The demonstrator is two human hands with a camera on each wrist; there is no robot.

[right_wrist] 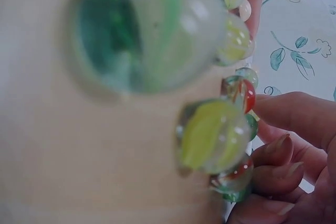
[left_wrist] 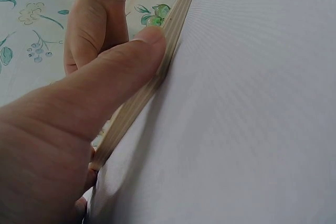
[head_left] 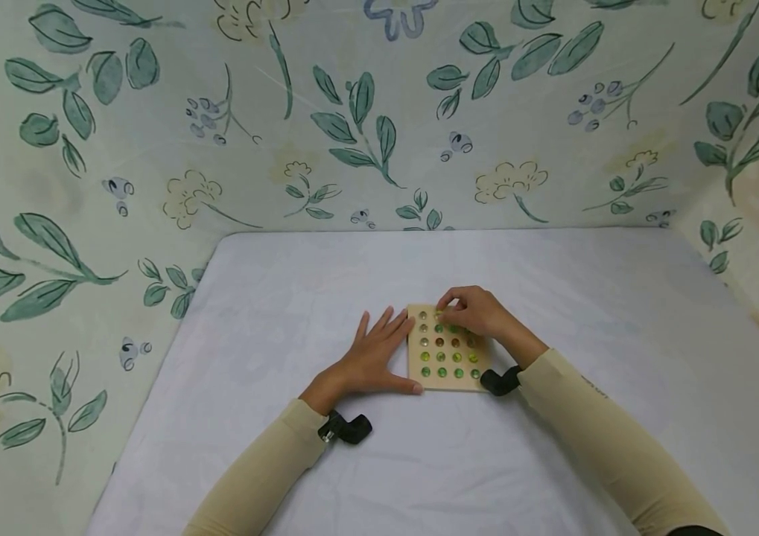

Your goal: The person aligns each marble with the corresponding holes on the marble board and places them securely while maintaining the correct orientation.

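Observation:
A light wooden board [head_left: 449, 385] lies flat on the white cloth, with rows of glass marbles [head_left: 442, 372] in its hollows. My left hand [head_left: 372, 361] rests along its left side, fingers spread and fairly straight. The left thumb [left_wrist: 131, 59] presses the near edge of the board in the left wrist view. My right hand [head_left: 480, 311] bends over the far rows, its thumb and forefinger pinching a marble near the far left; the fingers cover much of it. A yellow-swirled marble [right_wrist: 212, 137] and a red-streaked marble [right_wrist: 247, 95] sit near the right fingers [right_wrist: 296, 114].
White cloth [head_left: 285, 298] covers the table around the board. Behind it and at both sides hangs leaf-patterned fabric [head_left: 366, 149]. A black wrist camera [head_left: 501, 381] on the right arm is close to the board's near right corner.

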